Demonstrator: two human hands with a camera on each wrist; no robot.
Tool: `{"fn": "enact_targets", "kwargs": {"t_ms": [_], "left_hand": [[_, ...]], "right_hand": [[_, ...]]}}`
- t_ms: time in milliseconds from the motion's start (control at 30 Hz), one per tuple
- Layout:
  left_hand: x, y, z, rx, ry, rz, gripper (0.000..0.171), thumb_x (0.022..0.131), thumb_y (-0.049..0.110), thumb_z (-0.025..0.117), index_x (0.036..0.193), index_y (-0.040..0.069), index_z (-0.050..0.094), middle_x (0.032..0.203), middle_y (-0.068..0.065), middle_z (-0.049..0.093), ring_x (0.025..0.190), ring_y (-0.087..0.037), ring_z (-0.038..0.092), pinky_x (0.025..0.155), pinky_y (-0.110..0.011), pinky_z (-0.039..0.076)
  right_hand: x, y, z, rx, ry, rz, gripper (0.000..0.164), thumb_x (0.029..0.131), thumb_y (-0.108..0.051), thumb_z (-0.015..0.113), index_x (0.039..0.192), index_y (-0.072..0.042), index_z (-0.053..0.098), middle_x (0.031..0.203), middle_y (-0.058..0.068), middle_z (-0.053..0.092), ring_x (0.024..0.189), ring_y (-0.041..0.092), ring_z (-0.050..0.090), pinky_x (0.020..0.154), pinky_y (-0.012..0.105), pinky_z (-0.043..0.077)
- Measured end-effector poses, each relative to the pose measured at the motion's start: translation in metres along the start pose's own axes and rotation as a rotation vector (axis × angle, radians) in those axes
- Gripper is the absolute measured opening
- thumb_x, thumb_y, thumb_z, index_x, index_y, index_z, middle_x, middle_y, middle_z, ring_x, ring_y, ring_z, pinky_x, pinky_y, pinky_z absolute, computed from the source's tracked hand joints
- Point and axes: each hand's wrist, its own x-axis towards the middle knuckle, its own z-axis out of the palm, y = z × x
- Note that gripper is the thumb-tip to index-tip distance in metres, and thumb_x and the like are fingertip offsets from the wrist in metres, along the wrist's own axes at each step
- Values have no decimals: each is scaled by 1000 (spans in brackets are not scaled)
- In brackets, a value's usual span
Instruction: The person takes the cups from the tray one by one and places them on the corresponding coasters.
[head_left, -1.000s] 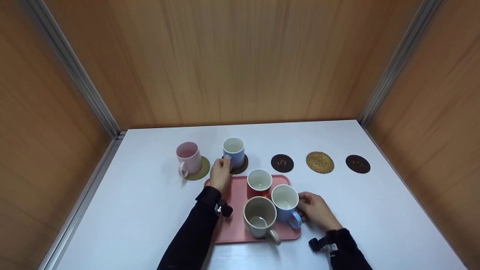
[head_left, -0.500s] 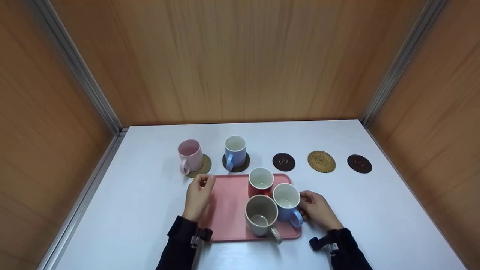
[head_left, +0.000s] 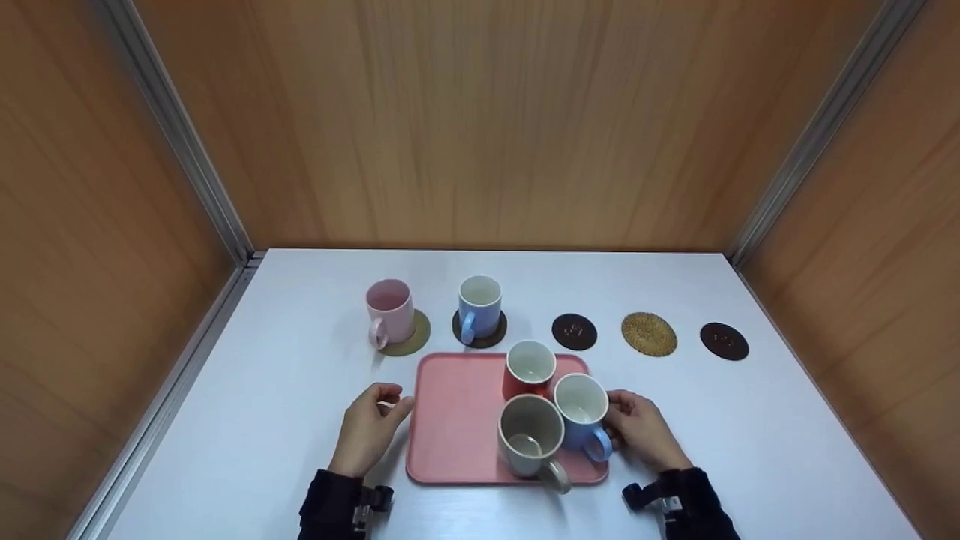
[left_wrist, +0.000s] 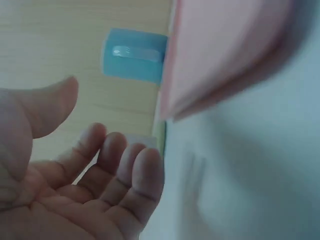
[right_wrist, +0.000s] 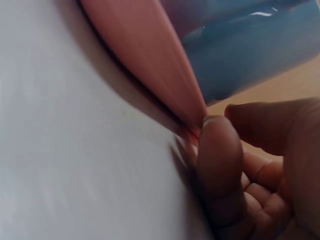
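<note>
My left hand [head_left: 366,429] holds nothing. It is just left of the pink tray [head_left: 457,420], its fingers loosely bent and its thumb apart in the left wrist view. At the tray's right edge my right hand [head_left: 643,429] grips the rim [right_wrist: 165,65] between thumb and forefinger, beside a blue mug [head_left: 579,409]. On the tray's right half also stand a red mug [head_left: 517,384] with a pale inside and a larger grey-beige mug [head_left: 525,450]. Behind the tray, another blue mug [head_left: 480,311] stands on a dark coaster [head_left: 498,334], its handle toward me.
A pink mug [head_left: 391,315] stands partly on an olive coaster [head_left: 420,337] at the back left. To the right lie a dark coaster [head_left: 574,331], a woven golden coaster [head_left: 649,334] and another dark coaster [head_left: 724,341]. Wooden panels [head_left: 480,150] enclose the white table [head_left: 247,420].
My left hand has let go of the blue mug on the dark coaster and drawn back, down and left, past the tray's left edge. My right hand has stayed at the tray.
</note>
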Motion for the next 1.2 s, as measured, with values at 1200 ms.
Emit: {"fn": "enact_targets", "kwargs": {"t_ms": [1200], "left_hand": [[0, -10, 20, 270, -96, 122, 47, 98, 4, 67, 143, -8, 61, 100, -6, 65, 90, -18, 58, 86, -38, 53]], "right_hand": [[-2, -3, -1, 15, 3, 10, 36, 107, -19, 65, 132, 7, 63, 90, 0, 68, 71, 13, 62, 59, 27, 55]]}}
